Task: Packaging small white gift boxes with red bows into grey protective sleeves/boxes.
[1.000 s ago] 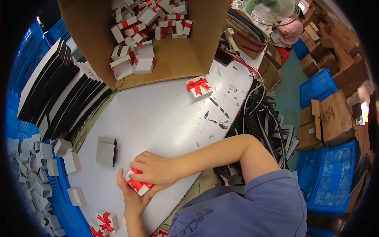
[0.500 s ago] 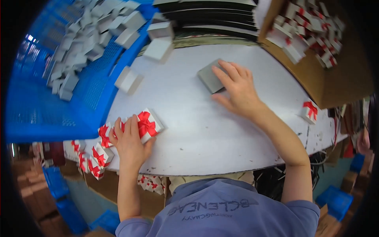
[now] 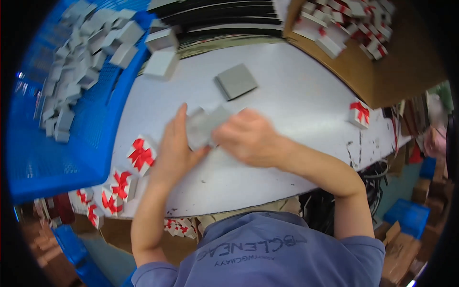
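Note:
My left hand steadies a small open white box between its thumb and fingers, over the middle left of the table. At the box my right hand, smeared by motion, pinches a thin grey pad, which is tilted at the box's opening. Just beyond lies a stack of grey square pads. To the left of my left hand sits a white box lid with a red bow, with several more bow-topped lids toward the near left edge.
A blue plastic crate of white boxes stands at left, with white boxes beside it. Black sheets are stacked at the back. At right are a cardboard carton of bow-topped boxes and a single bow-topped box.
My left hand has left the bow-topped lids and now holds the white box that stood near the crate. My right hand has come off the grey stack toward it with a grey pad.

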A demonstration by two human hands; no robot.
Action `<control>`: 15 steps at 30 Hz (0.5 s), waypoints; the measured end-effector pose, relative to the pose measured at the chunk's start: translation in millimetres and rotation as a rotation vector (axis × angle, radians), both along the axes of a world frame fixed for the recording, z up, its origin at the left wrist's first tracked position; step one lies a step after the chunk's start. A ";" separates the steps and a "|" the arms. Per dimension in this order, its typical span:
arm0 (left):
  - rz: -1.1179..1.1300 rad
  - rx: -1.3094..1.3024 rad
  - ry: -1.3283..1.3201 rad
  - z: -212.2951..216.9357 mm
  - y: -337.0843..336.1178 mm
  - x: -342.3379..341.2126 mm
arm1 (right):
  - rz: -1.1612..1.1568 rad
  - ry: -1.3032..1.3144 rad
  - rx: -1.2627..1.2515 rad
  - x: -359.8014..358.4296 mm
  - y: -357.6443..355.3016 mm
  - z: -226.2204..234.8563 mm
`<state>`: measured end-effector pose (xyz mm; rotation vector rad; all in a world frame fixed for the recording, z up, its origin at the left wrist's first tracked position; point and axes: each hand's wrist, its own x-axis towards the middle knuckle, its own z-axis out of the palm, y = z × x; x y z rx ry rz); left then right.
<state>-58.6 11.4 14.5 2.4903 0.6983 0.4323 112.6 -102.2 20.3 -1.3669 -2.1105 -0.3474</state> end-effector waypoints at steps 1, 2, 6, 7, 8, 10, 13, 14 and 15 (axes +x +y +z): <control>-0.072 -0.047 -0.063 -7.6 -18.7 4.7 | 0.059 -0.046 -0.103 -7.6 -5.4 -8.5; -0.138 -0.093 -0.123 -16.2 -31.3 5.2 | 0.124 -0.086 -0.205 -12.3 -11.8 -16.8; -0.356 -0.121 -0.279 -22.6 -48.2 -1.8 | 0.075 0.184 -0.362 -0.4 -54.6 -11.8; -0.411 0.088 -0.151 -20.1 -40.9 -9.6 | 0.028 0.290 -0.272 16.7 -64.8 0.9; -0.451 0.304 -0.023 -16.4 -34.6 -16.8 | -0.187 0.256 -0.207 42.5 -81.9 6.5; -0.403 0.343 0.096 -3.6 -26.8 -30.4 | -0.807 0.146 -0.072 102.8 -124.1 6.1; -0.390 0.349 0.181 -5.1 -21.8 -31.3 | -1.351 0.156 -0.142 149.8 -172.6 -15.2; -0.419 0.326 0.149 -9.1 -21.6 -29.2 | -1.418 0.224 -0.192 152.1 -178.3 -28.5; -0.413 0.333 0.150 -12.4 -22.6 -25.0 | -1.471 0.300 -0.247 151.0 -178.3 -36.3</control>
